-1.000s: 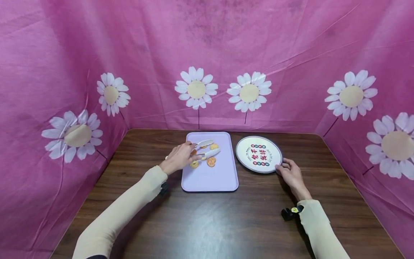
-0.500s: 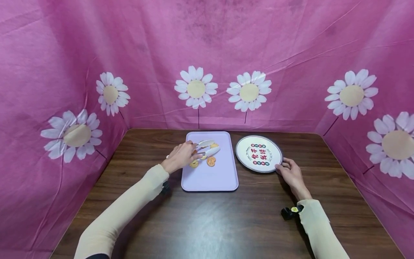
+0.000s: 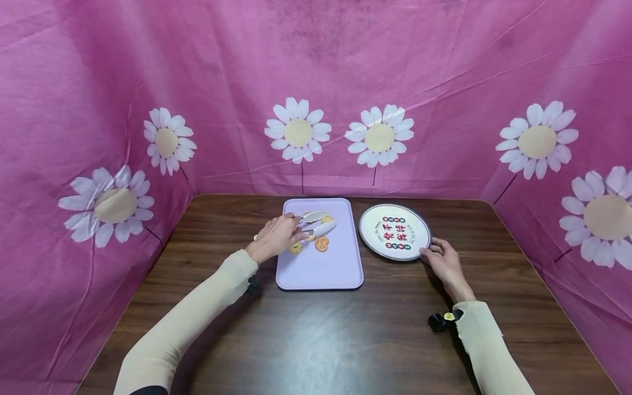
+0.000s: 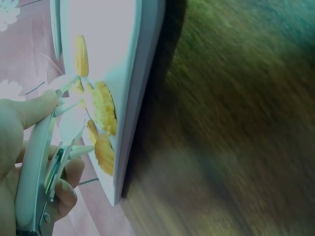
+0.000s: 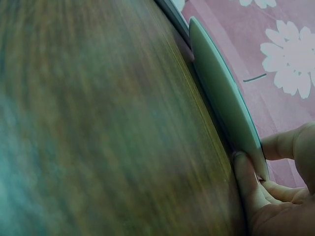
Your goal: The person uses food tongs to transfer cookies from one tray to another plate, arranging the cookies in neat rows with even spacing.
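Observation:
My left hand (image 3: pixel 274 237) grips a pair of tongs (image 4: pixel 35 177) with white tips, over a lilac tray (image 3: pixel 321 277). The tips stand spread among several cookies on the tray. A round orange-brown cookie (image 3: pixel 321 244) lies just below them, and a ridged yellow cookie (image 4: pixel 105 108) shows in the left wrist view. Some cookies are partly hidden by the hand and tongs. Right of the tray is a white plate (image 3: pixel 395 232) with red lettering and a dark rim. My right hand (image 3: pixel 444 267) pinches its near right edge between thumb and fingers.
The brown wooden table (image 3: pixel 316 340) carries the tray and plate near its far edge. A pink cloth (image 3: pixel 227 82) printed with white daisies hangs behind and along both sides. A small black device (image 3: pixel 438 322) sits at the right wrist.
The left hand and tongs have shifted very slightly, with the tips still spread over the cookies. The right hand keeps its hold on the plate. The head view has tilted a little.

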Demonstrator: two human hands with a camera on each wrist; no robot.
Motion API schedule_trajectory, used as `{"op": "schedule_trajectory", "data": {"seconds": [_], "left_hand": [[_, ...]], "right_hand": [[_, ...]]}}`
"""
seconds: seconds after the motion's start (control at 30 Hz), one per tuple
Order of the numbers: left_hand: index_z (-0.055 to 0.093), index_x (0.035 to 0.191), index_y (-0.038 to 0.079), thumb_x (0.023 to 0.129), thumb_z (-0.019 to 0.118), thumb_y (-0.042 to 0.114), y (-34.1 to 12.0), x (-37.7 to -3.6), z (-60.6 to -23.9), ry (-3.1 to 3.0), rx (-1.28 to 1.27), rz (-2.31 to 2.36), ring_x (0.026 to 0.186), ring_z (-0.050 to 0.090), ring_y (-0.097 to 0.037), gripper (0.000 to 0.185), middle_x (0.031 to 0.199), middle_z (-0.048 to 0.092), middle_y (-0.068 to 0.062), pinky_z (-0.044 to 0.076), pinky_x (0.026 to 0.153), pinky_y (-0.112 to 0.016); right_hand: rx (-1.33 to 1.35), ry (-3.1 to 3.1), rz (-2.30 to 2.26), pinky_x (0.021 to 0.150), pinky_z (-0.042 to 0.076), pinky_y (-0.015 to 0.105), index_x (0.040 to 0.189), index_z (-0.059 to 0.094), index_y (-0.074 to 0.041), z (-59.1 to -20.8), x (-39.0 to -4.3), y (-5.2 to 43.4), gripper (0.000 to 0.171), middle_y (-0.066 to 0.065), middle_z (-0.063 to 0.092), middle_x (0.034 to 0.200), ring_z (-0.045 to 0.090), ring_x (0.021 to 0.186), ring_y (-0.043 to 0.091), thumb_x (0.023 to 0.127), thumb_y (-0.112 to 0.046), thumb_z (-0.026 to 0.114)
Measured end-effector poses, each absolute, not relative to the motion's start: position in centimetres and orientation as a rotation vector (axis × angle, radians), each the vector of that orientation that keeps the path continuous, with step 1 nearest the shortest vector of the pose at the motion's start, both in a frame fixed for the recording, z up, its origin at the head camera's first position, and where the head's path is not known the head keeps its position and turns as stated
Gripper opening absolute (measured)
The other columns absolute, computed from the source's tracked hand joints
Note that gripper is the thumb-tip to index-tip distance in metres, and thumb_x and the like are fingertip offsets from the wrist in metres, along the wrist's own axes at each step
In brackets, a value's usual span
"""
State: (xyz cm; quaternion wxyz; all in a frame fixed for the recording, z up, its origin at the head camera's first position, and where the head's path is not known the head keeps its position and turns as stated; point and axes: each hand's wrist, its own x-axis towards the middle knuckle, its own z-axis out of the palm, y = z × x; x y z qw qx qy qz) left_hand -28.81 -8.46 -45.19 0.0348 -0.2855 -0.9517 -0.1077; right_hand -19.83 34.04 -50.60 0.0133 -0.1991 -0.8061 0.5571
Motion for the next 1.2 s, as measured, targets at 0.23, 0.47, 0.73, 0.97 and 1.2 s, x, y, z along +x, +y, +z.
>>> {"op": "schedule_trajectory", "data": {"seconds": [0.23,0.47,0.73,0.97,1.2], "left_hand": [[0.064,0.14,0.004,0.101,0.067,0.045,-8.0,-29.0,-45.0,-2.907,-0.896,-0.372,0.078,0.061,-0.019,0.056,0.102,0.066,-0.008,0.056,0.068,-0.039],[0.065,0.138,0.006,0.101,0.066,0.048,-6.6,-29.4,-44.3,-2.853,-0.921,-0.41,0.094,0.071,-0.025,0.056,0.119,0.07,-0.01,0.061,0.079,-0.044],[0.065,0.138,0.006,0.102,0.064,0.049,-4.0,-29.7,-43.4,-2.809,-0.999,-0.425,0.099,0.071,-0.024,0.055,0.119,0.07,-0.009,0.06,0.083,-0.043],[0.066,0.135,0.008,0.101,0.065,0.049,-1.3,-30.1,-42.9,-2.824,-1.034,-0.42,0.088,0.065,-0.018,0.053,0.114,0.068,-0.006,0.058,0.076,-0.039],[0.061,0.143,0.011,0.101,0.065,0.05,1.4,-30.8,-42.6,-2.853,-1.044,-0.402,0.098,0.067,-0.02,0.058,0.126,0.067,-0.008,0.06,0.082,-0.043]], "right_hand": [[-0.66,-2.521,1.728,0.08,0.053,0.007,0.16,0.03,0.001,-50.7,-20.1,34.0,0.064,0.025,0.053,0.151,0.055,0.091,-0.01,0.105,-0.017,0.058],[-0.644,-2.529,1.728,0.081,0.053,0.008,0.16,0.029,0.002,-50.5,-20.0,34.1,0.065,0.026,0.051,0.152,0.055,0.092,-0.01,0.105,-0.018,0.058],[-0.635,-2.542,1.726,0.081,0.053,0.007,0.16,0.029,0.0,-50.5,-20.1,34.0,0.065,0.025,0.051,0.152,0.057,0.096,-0.007,0.106,-0.02,0.058],[-0.65,-2.538,1.72,0.081,0.052,0.006,0.16,0.03,-0.001,-50.8,-20.3,34.1,0.064,0.024,0.053,0.151,0.059,0.106,0.002,0.106,-0.019,0.058],[-0.581,-2.528,1.719,0.082,0.051,0.005,0.159,0.031,0.002,-51.0,-20.0,34.2,0.063,0.026,0.053,0.15,0.054,0.092,-0.013,0.105,-0.018,0.059]]}}
